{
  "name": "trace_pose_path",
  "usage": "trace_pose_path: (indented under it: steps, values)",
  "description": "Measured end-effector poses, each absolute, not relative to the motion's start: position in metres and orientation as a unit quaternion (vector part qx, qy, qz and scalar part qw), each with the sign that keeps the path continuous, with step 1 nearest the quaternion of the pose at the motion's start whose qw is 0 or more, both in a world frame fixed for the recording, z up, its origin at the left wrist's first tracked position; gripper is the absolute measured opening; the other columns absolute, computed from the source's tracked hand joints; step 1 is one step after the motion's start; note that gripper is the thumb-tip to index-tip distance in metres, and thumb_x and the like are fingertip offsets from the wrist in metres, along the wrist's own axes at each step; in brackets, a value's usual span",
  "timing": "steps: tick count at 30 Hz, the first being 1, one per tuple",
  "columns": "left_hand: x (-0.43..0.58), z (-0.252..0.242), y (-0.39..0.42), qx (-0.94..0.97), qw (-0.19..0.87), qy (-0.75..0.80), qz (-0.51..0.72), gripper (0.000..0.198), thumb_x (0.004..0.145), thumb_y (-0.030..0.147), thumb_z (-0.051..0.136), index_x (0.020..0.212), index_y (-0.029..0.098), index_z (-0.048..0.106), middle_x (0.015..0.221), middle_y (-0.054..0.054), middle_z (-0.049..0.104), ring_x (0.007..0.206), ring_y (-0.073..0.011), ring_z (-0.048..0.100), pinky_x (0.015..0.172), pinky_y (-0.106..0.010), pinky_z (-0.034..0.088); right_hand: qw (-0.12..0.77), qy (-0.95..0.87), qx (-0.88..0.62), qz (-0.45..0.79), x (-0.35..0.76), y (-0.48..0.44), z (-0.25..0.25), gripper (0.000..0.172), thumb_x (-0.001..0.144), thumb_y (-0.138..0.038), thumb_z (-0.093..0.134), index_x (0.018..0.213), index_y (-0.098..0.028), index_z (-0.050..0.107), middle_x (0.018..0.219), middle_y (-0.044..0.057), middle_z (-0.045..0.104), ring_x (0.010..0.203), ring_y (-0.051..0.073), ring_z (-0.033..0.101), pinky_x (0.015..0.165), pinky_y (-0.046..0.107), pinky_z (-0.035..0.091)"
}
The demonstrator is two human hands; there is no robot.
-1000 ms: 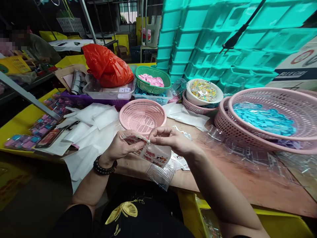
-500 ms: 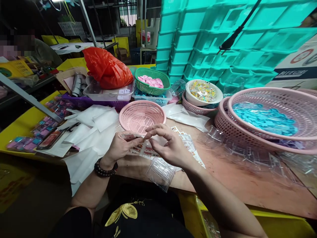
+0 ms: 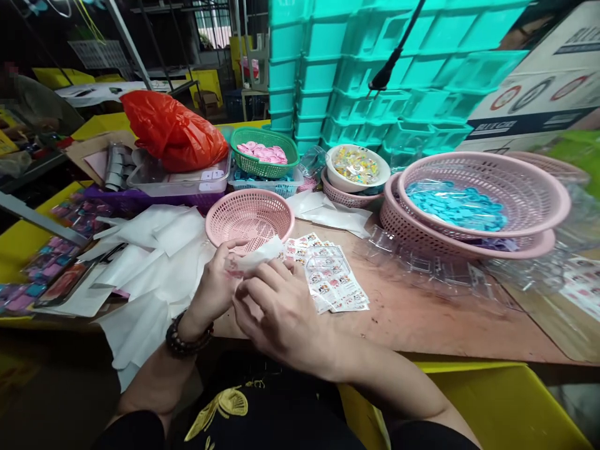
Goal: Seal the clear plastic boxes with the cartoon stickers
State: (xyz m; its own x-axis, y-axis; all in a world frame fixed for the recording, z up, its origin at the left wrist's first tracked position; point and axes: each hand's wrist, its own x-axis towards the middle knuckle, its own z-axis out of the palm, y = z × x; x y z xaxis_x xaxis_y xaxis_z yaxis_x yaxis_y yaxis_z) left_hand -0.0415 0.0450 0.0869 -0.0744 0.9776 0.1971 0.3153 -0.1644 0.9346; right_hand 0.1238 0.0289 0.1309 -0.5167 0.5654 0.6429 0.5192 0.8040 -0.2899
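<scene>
My left hand (image 3: 216, 284) and my right hand (image 3: 276, 315) meet at the near edge of the brown table (image 3: 422, 319). Both pinch a small white backing sheet (image 3: 260, 253) whose free end sticks up between the fingers. My right hand lies over the left hand's fingers, hiding what is below the sheet. Just right of the hands a fanned stack of printed sticker sheets (image 3: 330, 275) lies flat on the table. A small empty pink basket (image 3: 250, 217) stands right behind the hands.
White paper sheets (image 3: 154, 250) pile up at the left. Large stacked pink baskets (image 3: 482, 206) with blue pieces stand at the right, clear plastic trays (image 3: 422, 262) before them. Behind are a green basket (image 3: 264, 152), a red bag (image 3: 171, 131), a white bowl (image 3: 356, 167) and teal crates (image 3: 375, 69).
The sticker sheets went down from my hands onto the table. The clear plastic case near the table edge is out of sight. My hands moved left with the white sheet, and the view shifted right.
</scene>
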Motion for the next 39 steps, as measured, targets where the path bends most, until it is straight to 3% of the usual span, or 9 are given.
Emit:
trace_pose_path:
  steps: [3,7,11,14,18,21,24,30,39]
  values:
    - [-0.055,0.089,0.047,0.587,0.393,0.521,0.479,0.039,0.073,0.023,0.075,0.108,0.017,0.060,0.083,-0.002,0.074,0.071,-0.0156,0.070,0.063,-0.023,0.055,0.402,-0.833,-0.339,0.173,0.161,0.030,0.151,0.009,0.093,-0.025,0.054,0.086,-0.023,0.060,0.088,0.006,0.070,0.083,0.020,0.063,0.077,0.035,0.046]
    - [-0.083,0.090,0.054,0.626,0.373,0.499,0.469,0.008,0.071,0.023,0.070,0.074,0.016,0.065,0.069,-0.004,0.071,0.066,-0.0186,0.068,0.060,-0.026,0.053,0.468,-0.701,-0.504,0.188,0.230,0.073,0.143,0.017,0.087,-0.039,0.066,0.082,-0.025,0.058,0.079,0.005,0.065,0.072,0.019,0.059,0.071,0.035,0.049]
    - [-0.083,0.092,0.073,0.659,0.365,0.481,0.448,0.021,0.076,0.028,0.058,0.059,0.017,0.060,0.052,0.000,0.057,0.043,-0.0122,0.049,0.042,-0.023,0.036,0.474,-0.575,-0.542,0.388,0.278,0.126,0.099,0.046,0.067,-0.059,0.080,0.076,-0.023,0.053,0.068,-0.001,0.057,0.059,0.013,0.053,0.058,0.030,0.046]
    - [-0.053,0.099,0.091,0.718,0.326,0.496,0.363,0.035,0.090,0.037,0.048,0.072,0.016,0.070,0.049,0.002,0.052,0.047,-0.0133,0.048,0.047,-0.025,0.035,0.394,-0.500,-0.556,0.535,0.289,0.153,0.069,0.054,0.054,-0.057,0.088,0.072,-0.020,0.052,0.060,-0.004,0.054,0.051,0.009,0.048,0.051,0.026,0.042]
    - [-0.005,0.106,0.113,0.817,0.268,0.476,0.185,0.050,0.101,0.045,0.036,0.090,0.018,0.076,0.053,0.002,0.058,0.051,-0.0145,0.054,0.054,-0.026,0.036,0.308,-0.471,-0.580,0.588,0.288,0.173,0.049,0.044,0.059,-0.043,0.088,0.068,-0.018,0.054,0.055,-0.005,0.052,0.046,0.006,0.042,0.043,0.021,0.032]
    - [0.018,0.102,0.125,0.855,0.233,0.450,0.110,0.042,0.100,0.045,0.043,0.101,0.019,0.076,0.082,-0.004,0.076,0.066,-0.0176,0.066,0.062,-0.028,0.044,0.280,-0.462,-0.598,0.592,0.288,0.181,0.042,0.037,0.064,-0.036,0.086,0.068,-0.018,0.053,0.053,-0.005,0.051,0.045,0.005,0.038,0.040,0.020,0.025]
    - [0.030,0.092,0.131,0.867,0.208,0.446,0.074,0.039,0.098,0.045,0.048,0.117,0.022,0.073,0.101,-0.008,0.079,0.082,-0.0235,0.072,0.072,-0.033,0.050,0.268,-0.452,-0.610,0.593,0.289,0.185,0.039,0.035,0.065,-0.034,0.085,0.067,-0.018,0.054,0.053,-0.005,0.052,0.044,0.005,0.036,0.040,0.019,0.022]
    - [0.043,0.080,0.134,0.880,0.153,0.450,0.015,0.044,0.099,0.040,0.046,0.136,0.022,0.062,0.083,-0.008,0.076,0.076,-0.0245,0.071,0.069,-0.033,0.052,0.267,-0.436,-0.625,0.591,0.292,0.185,0.039,0.034,0.066,-0.033,0.084,0.068,-0.019,0.054,0.055,-0.004,0.055,0.044,0.005,0.033,0.040,0.020,0.019]
    - [0.053,0.080,0.139,0.889,0.130,0.438,-0.039,0.049,0.098,0.038,0.044,0.139,0.015,0.056,0.066,-0.004,0.067,0.065,-0.0232,0.066,0.063,-0.031,0.049,0.255,-0.433,-0.645,0.576,0.286,0.186,0.043,0.028,0.069,-0.025,0.082,0.066,-0.019,0.055,0.053,-0.004,0.054,0.042,0.005,0.032,0.038,0.020,0.019]
